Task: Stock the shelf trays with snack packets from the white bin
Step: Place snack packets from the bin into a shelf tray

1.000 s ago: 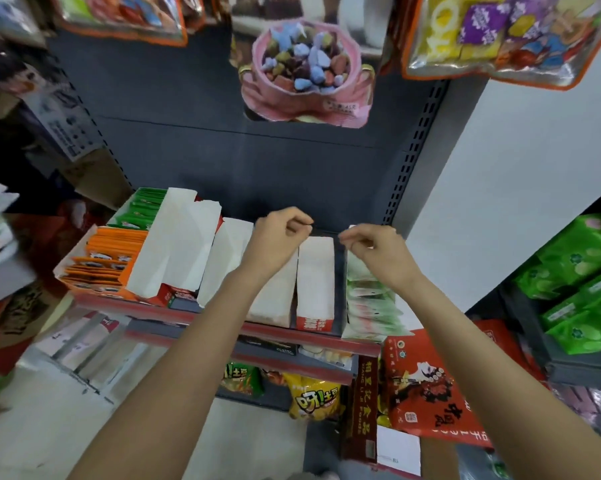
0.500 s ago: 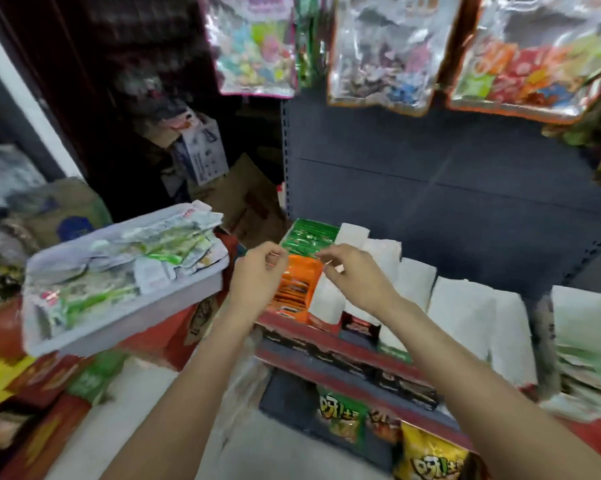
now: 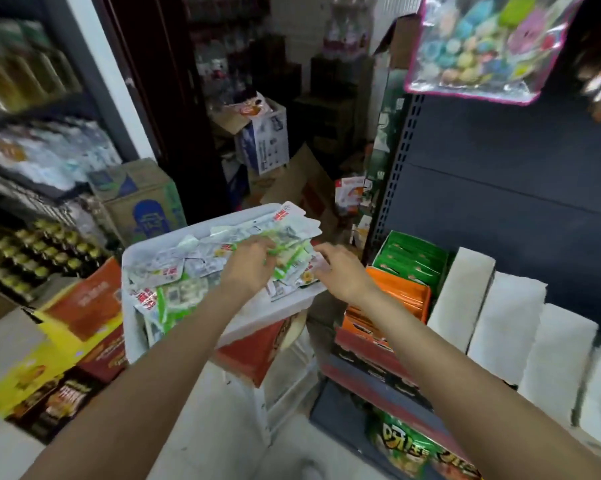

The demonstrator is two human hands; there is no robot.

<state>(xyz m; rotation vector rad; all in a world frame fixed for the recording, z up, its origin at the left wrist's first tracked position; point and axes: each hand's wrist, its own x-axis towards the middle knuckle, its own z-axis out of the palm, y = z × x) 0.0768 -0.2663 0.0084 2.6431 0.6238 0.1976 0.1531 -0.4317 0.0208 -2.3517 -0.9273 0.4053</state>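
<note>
The white bin [image 3: 130, 327] sits on stacked boxes left of the shelf, heaped with green-and-white snack packets [image 3: 184, 271]. My left hand [image 3: 249, 271] reaches into the heap and its fingers curl around a few packets near the bin's far right corner. Just off the bin's right edge, my right hand [image 3: 342, 273] stretches its fingers toward the same packets and holds nothing. At the right stand the shelf trays: a green-packet tray [image 3: 413, 258], an orange-packet tray [image 3: 396, 299] and several white cardboard trays [image 3: 465, 299].
Red and yellow cartons [image 3: 67, 341] are stacked on the floor under and left of the bin. Cardboard boxes [image 3: 264, 140] crowd the dark back area. A clear toy bag [image 3: 482, 46] hangs above the shelf. Chip bags [image 3: 413, 448] fill the lower shelf.
The view has swung left from the shelf trays to the bin. Both hands moved from above the trays to the bin, and my left hand has closed on packets.
</note>
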